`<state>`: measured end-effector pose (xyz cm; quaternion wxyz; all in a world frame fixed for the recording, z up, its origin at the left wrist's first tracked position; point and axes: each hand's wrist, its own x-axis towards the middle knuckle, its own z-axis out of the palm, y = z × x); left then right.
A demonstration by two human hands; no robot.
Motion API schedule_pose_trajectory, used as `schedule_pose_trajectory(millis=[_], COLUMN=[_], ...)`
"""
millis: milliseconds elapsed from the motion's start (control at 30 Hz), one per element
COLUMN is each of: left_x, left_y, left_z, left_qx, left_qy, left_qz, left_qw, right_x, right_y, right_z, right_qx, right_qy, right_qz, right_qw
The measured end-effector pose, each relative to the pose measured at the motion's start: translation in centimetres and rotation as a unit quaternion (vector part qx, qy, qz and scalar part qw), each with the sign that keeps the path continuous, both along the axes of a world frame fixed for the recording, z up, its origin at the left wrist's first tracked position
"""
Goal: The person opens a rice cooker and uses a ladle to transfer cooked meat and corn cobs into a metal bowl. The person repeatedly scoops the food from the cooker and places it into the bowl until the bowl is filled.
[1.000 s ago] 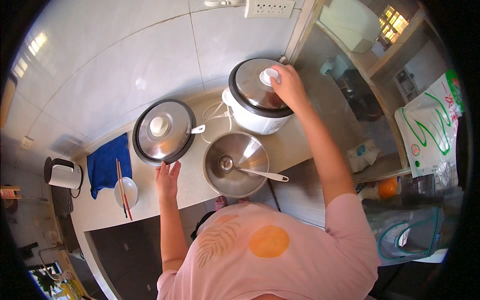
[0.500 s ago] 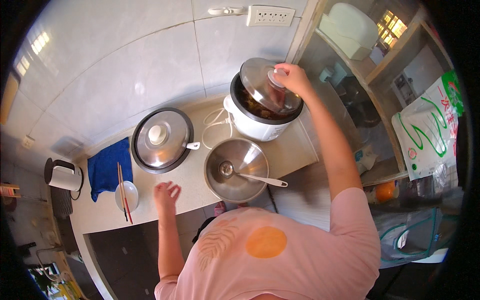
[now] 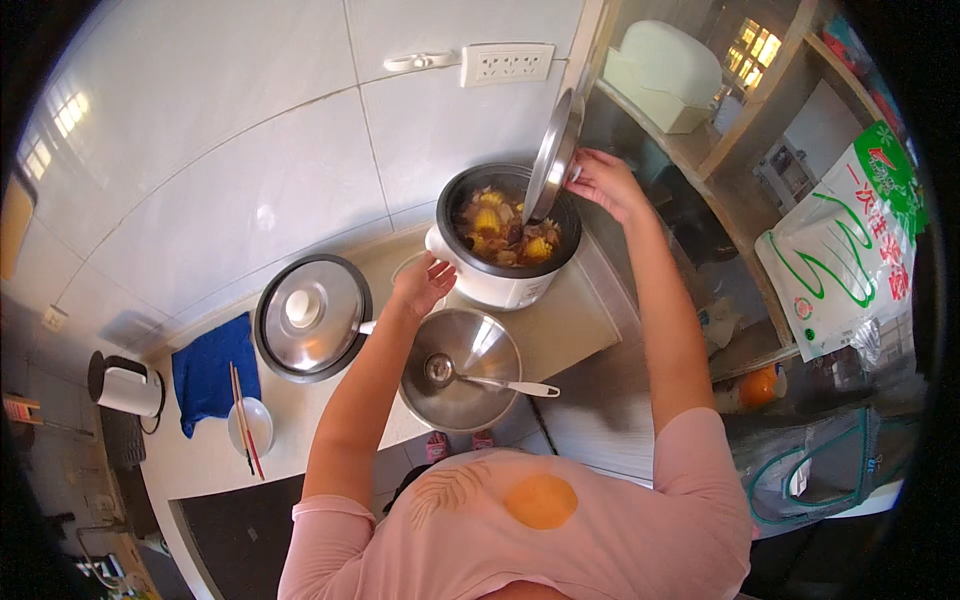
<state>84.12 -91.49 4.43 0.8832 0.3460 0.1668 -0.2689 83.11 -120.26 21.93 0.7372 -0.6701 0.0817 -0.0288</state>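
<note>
As I view it from my remote station, the fingers of the right hand [image 3: 606, 184] are clamped on the pale knob [image 3: 575, 173] of a steel lid [image 3: 553, 150]. I find that lid tilted close to upright, its lower edge over the right part of the opening of a white cooker [image 3: 505, 292]; whether it touches the rim I cannot tell. I note the left hand [image 3: 424, 287] at the cooker's left side, fingers parted and loosely curled; contact with the side handle cannot be confirmed from my view. The cooker stands upright on the pale surface [image 3: 575, 335], near the tiled wall, its dark inner pot holding cooked food [image 3: 500, 225] with yellow corn pieces. Just in front of it I record a wide steel bowl [image 3: 465, 410] with a ladle [image 3: 530, 388] in it, the white handle projecting past the right rim. Left of these is a second lid [image 3: 320, 335], dark-rimmed and lying flat, partly behind the left forearm. Farther left I list a blue cloth [image 3: 215, 375], a small white bowl [image 3: 262, 420] with chopsticks [image 3: 239, 400] laid across it, and a white kettle [image 3: 125, 388]. On the wall above the cooker I observe a socket strip [image 3: 508, 65].
</note>
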Motion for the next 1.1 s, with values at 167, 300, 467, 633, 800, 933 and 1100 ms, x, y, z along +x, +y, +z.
schedule_pose_trajectory(millis=[167,300,467,633,800,933,1100], left_x=[3.1,2.7,2.7,-2.7,-13.9,-23.4,-33.0], left_y=[-0.3,-0.9,-0.1,0.8,5.3,11.9,18.9], left_z=[-3.9,-2.9,-1.5,4.6,8.1,7.9,7.2], left_qx=[0.034,0.048,0.077,0.172,0.082,0.169,0.241], left_qy=[-0.005,0.009,0.002,-0.055,-0.204,-0.150,0.017], left_qz=[0.005,0.027,0.040,0.080,0.072,0.167,0.386], left_qw=[0.999,0.998,0.996,0.980,0.973,0.960,0.891], right_x=[-0.4,-0.9,-1.5,0.9,-1.1,0.1,-0.8], right_y=[-1.3,-2.1,-0.8,0.0,-0.9,-4.2,-1.6], right_z=[-1.5,-1.8,-0.8,-3.0,-3.2,-8.5,-10.5], right_qx=[0.056,0.079,0.013,-0.093,0.014,0.250,0.571], right_qy=[-0.012,-0.009,-0.003,-0.011,-0.006,0.013,0.081], right_qz=[-0.006,0.006,0.003,0.016,0.031,-0.021,0.083], right_qw=[0.998,0.997,1.000,0.995,0.999,0.968,0.813])
